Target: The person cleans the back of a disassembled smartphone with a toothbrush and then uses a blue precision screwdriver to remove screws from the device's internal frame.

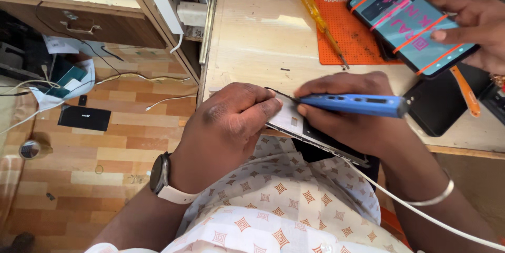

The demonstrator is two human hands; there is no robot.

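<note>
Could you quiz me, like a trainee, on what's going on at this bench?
1. True or false: the right hand holds a blue tool with a white cord.
2. What does the left hand steady at the bench edge? A) an opened phone B) a roll of tape C) a keypad phone
3. What lies on the orange mat, pointing toward the bench's front?

Key:
1. True.
2. A. The tool's tip meets the phone between the two hands.
3. A yellow screwdriver. Another person's hand holds a lit phone beside the mat.
</note>
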